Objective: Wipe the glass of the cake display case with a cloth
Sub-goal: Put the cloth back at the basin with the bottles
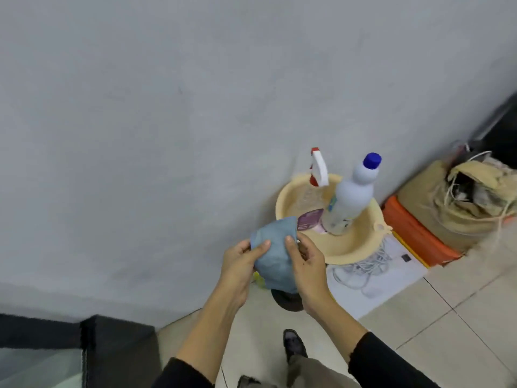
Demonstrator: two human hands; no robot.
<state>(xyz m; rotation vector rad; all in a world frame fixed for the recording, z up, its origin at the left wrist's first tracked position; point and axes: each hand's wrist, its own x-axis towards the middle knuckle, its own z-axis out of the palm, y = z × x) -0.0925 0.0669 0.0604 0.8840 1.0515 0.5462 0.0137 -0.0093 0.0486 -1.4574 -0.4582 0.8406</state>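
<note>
Cloth [275,259] hangs bunched between my grips; I see left grip [240,266] and right grip [307,264] each clamped on it, thumbs over it.

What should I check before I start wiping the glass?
1. Cloth in hand: ok, left hand and right hand both grip it.
2. Cloth spread flat: not ok, it is bunched.
3. Cloth damp: cannot tell.
4. Spray bottle close by: ok, upright in the basin.
5. White bottle closed: ok, blue cap on.
</note>
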